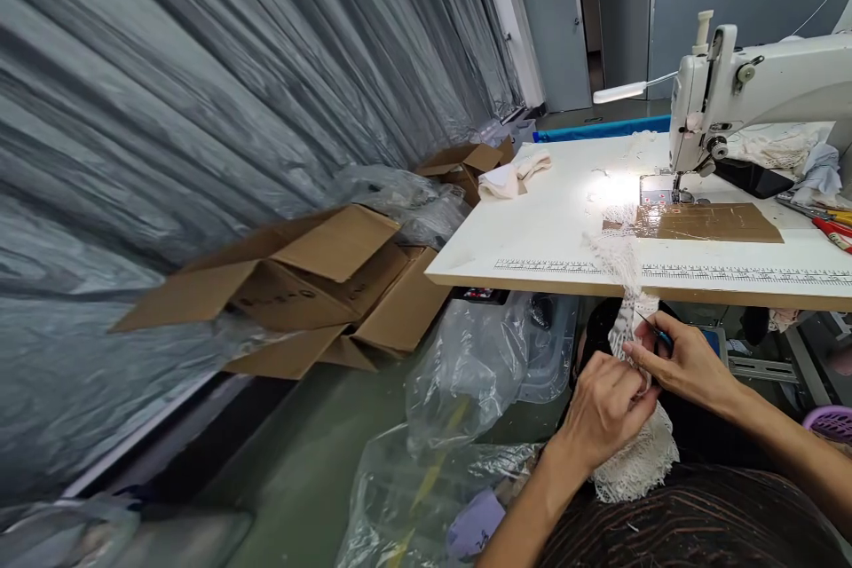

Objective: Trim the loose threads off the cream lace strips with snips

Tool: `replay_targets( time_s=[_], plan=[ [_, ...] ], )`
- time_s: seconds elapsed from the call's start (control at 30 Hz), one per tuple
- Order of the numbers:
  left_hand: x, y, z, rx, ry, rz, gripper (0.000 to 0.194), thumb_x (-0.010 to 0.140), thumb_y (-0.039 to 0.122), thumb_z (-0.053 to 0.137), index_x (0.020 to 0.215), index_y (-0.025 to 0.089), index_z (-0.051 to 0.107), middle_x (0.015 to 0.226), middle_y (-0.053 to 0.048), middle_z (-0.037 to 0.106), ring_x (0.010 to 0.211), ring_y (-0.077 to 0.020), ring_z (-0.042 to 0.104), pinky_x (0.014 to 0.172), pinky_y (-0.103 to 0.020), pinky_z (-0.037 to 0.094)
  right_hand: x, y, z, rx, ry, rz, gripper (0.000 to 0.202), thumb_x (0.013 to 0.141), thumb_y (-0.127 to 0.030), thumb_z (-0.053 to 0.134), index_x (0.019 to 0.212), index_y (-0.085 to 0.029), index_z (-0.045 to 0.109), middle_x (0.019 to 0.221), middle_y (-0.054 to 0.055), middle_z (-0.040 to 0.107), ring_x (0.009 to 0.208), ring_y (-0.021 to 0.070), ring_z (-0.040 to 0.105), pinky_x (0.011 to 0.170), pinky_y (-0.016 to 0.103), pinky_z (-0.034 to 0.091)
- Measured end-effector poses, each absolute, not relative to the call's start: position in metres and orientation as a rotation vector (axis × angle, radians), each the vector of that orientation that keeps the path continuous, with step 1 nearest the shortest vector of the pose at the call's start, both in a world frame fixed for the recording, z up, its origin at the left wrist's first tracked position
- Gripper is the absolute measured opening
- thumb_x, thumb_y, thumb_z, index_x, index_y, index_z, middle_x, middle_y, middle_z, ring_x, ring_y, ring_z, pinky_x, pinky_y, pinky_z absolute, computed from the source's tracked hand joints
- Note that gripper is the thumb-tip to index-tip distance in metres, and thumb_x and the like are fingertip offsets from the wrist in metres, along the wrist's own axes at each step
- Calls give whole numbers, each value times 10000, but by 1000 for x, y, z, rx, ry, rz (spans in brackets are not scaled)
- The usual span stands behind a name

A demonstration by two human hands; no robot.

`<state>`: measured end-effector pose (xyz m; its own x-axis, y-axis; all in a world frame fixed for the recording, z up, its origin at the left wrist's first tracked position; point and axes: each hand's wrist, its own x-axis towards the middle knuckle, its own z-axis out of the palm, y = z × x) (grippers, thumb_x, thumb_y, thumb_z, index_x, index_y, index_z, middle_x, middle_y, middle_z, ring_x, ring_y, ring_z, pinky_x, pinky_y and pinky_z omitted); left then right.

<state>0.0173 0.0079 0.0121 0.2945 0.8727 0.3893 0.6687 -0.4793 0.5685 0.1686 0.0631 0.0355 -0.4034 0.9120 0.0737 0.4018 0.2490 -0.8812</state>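
Observation:
A strip of white lace (pixel 623 259) trails over the front edge of the sewing table, and its gathered lower part (pixel 637 461) hangs down to my lap. My left hand (pixel 603 404) is closed, pinching the lace below the table edge. Just to its right, my right hand (pixel 689 364) is closed around small blue-handled thread snips (pixel 663 337), whose thin dark tip points up and left beside the lace. The fingers of both hands nearly meet, and the lace between them is partly hidden.
A white sewing machine (pixel 765 89) stands on the white table (pixel 532 235), a brown taped card (pixel 725 223) before its needle. Cream fabric (pixel 516 175) lies at the table's left corner. Red-handled tools (pixel 832 232) lie right. Open cardboard boxes (pixel 333 284) and plastic bags (pixel 466 364) fill the left side.

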Motion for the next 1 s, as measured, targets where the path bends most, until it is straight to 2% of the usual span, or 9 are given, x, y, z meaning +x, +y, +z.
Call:
replay_targets(
  time_s=[0.17, 0.23, 0.33, 0.4, 0.47, 0.57, 0.63, 0.8, 1.0],
  plan=[
    [1, 14, 11, 1996, 1500, 1300, 213, 832, 411, 648, 777, 205, 648, 770, -57, 655, 767, -206, 607, 765, -361, 451, 166, 56, 32, -1132, -1874, 1240, 204, 802, -376, 517, 802, -182, 583, 660, 9, 566, 546, 124, 447, 534, 261, 363],
    [-7, 23, 8, 1697, 1540, 1419, 278, 847, 463, 623, 886, 193, 675, 945, -92, 673, 935, -231, 617, 859, -373, 460, 167, 50, 33, -1059, -1878, 1352, 201, 814, -362, 522, 789, -174, 589, 657, 3, 548, 545, 113, 420, 518, 249, 346],
    [-10, 32, 0, 1285, 1301, 1331, 465, 851, 576, 584, 1075, 181, 681, 1142, -115, 675, 1119, -258, 592, 989, -381, 424, 169, 38, 36, -903, -1912, 1465, 184, 843, -329, 530, 768, -171, 585, 653, -8, 523, 581, 108, 421, 549, 238, 366],
    [-6, 31, -3, 1038, 1034, 1209, 584, 831, 649, 563, 1132, 163, 680, 1114, -123, 702, 1072, -264, 623, 965, -381, 446, 170, 32, 37, -811, -1947, 1516, 152, 849, -296, 536, 779, -170, 584, 671, -13, 516, 594, 104, 422, 557, 230, 370],
    [-2, 28, -4, 860, 841, 1109, 638, 773, 667, 626, 1127, 141, 695, 984, -115, 725, 895, -237, 663, 833, -354, 500, 171, 28, 37, -757, -1987, 1543, 123, 849, -271, 538, 800, -168, 585, 695, -16, 514, 582, 95, 412, 548, 225, 362],
    [-3, 23, -2, 798, 848, 1060, 537, 639, 538, 822, 975, 128, 737, 751, -47, 692, 647, -144, 613, 643, -260, 475, 176, 29, 37, -756, -2074, 1500, 171, 872, -312, 540, 801, -165, 590, 693, -13, 520, 581, 99, 414, 555, 232, 360],
    [-7, 21, 1, 833, 972, 1067, 465, 590, 478, 872, 861, 126, 735, 667, -16, 662, 581, -108, 566, 589, -225, 434, 180, 34, 37, -829, -2111, 1449, 307, 928, -407, 474, 804, -158, 604, 692, 4, 546, 602, 116, 440, 573, 245, 368],
    [-14, 18, 7, 1005, 1200, 1075, 433, 640, 522, 823, 802, 130, 736, 658, -12, 665, 564, -92, 507, 550, -208, 371, 183, 51, 27, -1094, -2098, 1371, 690, 991, -602, 176, 888, -126, 666, 665, 37, 553, 614, 153, 493, 604, 278, 384],
    [-11, 16, 10, 1117, 1214, 1040, 435, 711, 556, 749, 826, 137, 749, 721, -43, 705, 658, -140, 576, 622, -233, 432, 167, 67, 21, -1024, -2296, 1223, 640, 993, -593, 229, 752, -149, 622, 592, -3, 467, 551, 119, 388, 562, 258, 292]
  ],
)
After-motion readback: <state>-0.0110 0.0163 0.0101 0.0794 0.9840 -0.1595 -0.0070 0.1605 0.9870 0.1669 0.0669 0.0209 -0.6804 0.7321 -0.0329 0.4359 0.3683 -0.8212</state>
